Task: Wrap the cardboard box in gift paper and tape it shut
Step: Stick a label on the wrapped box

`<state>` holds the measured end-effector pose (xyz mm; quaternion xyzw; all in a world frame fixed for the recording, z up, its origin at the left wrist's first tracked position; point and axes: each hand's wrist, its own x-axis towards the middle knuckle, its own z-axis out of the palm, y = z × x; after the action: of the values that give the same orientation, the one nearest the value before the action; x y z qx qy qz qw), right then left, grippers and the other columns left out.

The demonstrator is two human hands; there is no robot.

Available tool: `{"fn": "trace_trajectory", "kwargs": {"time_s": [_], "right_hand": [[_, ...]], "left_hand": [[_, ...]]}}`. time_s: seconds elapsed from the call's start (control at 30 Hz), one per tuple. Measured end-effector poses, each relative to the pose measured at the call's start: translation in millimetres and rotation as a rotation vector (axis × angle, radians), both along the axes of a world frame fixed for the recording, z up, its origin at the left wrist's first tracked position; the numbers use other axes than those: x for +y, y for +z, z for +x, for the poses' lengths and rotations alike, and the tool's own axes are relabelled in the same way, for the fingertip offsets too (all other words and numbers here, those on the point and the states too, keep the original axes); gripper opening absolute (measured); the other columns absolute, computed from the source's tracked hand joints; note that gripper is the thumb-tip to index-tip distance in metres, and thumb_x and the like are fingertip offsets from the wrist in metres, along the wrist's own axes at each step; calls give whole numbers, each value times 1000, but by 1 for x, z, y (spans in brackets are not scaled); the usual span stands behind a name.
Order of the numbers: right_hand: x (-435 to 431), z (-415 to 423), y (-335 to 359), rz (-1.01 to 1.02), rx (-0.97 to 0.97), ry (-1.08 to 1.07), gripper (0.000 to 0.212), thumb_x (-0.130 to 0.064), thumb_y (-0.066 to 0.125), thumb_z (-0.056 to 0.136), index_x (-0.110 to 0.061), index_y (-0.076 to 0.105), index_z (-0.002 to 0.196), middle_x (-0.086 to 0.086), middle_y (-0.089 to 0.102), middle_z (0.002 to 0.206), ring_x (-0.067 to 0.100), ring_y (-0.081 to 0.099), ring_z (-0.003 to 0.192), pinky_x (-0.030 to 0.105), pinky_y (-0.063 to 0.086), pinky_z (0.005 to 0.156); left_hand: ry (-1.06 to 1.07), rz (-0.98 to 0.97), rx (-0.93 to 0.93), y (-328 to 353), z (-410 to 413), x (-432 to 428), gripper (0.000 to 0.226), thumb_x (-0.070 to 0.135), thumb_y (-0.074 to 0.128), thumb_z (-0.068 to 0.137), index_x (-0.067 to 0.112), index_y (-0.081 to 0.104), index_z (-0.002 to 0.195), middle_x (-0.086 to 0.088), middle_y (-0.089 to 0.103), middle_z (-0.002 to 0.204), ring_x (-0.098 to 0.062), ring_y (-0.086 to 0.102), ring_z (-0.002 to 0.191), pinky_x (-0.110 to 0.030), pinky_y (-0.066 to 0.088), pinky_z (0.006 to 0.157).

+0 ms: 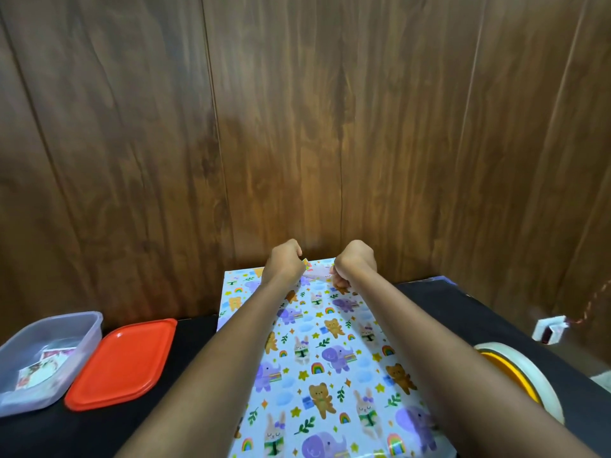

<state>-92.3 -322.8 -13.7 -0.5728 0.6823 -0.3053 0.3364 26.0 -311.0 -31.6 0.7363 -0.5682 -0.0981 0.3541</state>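
Reaching forward in the head view, both bare forearms stretch over a sheet of gift paper [330, 358] spread on the black table [463, 309]. The sheet runs from the near edge of the view to the wood-panelled wall [297, 127] at the back. It is white and glossy, printed with purple elephants, brown bears, rabbits, rainbows, stars and clouds.

The left hand [285, 259] and the right hand [355, 261] are near each other but apart at the paper's far edge, just in front of the wall. Both are seen from the back with the fingers curled under. The left hand's fingers [299, 256] pinch a small lifted corner of the paper, and the right hand's fingers [339, 283] are bunched tight on the paper's edge. Between the two hands a pale strip of the sheet is raised and blurred. The cardboard box is out of sight; whether it lies beneath the sheet cannot be told.

Left of the paper, a red-orange lid [122, 361] lies flat on the table. Just beside it, further left, stands a clear plastic tub [89, 332] with a few printed cards [43, 365] in it. On the right, partly behind the right forearm, a large roll of tape [542, 381] with a yellow core stands on edge. Past the table's right edge is a small white block [550, 329], with a thin reddish cord [591, 305] running up from it.
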Motion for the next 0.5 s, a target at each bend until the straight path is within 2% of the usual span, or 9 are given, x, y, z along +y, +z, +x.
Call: {"fn": "trace_trajectory", "kwargs": {"time_s": [0.07,0.13,0.2,0.27,0.33,0.4,0.43,0.5], "right_hand": [[-2,5,-2,-27,43,14,18,7,54,84,0,62,69,12,59,63,23,54,51,25,44,50],[-1,6,-3,-88,157,32,14,4,56,85,-1,69,82,10,69,80,24,66,73,28,53,64],[5,3,1,-134,326,61,10,-4,63,85,-5,69,93,6,70,97,22,66,92,27,51,71],[11,-5,8,-185,467,80,16,-9,68,83,-7,67,99,4,67,104,23,62,101,28,47,72],[17,-11,11,-317,555,116,17,-6,60,87,-4,64,104,9,64,110,27,59,105,30,45,74],[22,-7,9,-444,606,273,21,-7,50,91,0,60,108,13,58,115,31,54,110,32,43,79],[25,-3,6,-441,617,379,24,-7,47,92,1,59,110,15,57,117,32,53,112,32,43,81],[29,2,-2,-310,601,543,30,-9,40,95,-2,55,119,15,57,123,31,53,116,31,42,87]], "left_hand": [[15,34,-195,0,-5,3,19,5,51,88,13,54,105,-6,57,110,-26,56,101,-32,40,71],[21,6,-484,-1,-10,7,26,7,48,90,11,52,115,-7,51,118,-27,49,112,-35,39,83],[27,-64,-724,-4,-11,8,27,11,48,91,11,52,118,-7,48,120,-26,43,115,-35,36,89],[-13,-97,-805,-6,-7,7,24,13,48,92,11,54,115,-5,48,119,-24,44,113,-34,35,89],[-156,-104,-776,-8,-3,6,27,14,45,93,11,56,117,-4,51,122,-26,48,114,-34,37,92],[-339,7,-593,-7,0,7,31,14,41,94,9,56,121,-7,55,128,-29,50,117,-36,40,96],[-392,102,-518,-6,0,9,31,13,39,95,7,56,120,-11,57,127,-31,51,116,-36,40,95],[-429,272,-428,-5,2,14,32,13,35,97,7,54,123,-15,56,129,-30,51,117,-32,38,95]]}}
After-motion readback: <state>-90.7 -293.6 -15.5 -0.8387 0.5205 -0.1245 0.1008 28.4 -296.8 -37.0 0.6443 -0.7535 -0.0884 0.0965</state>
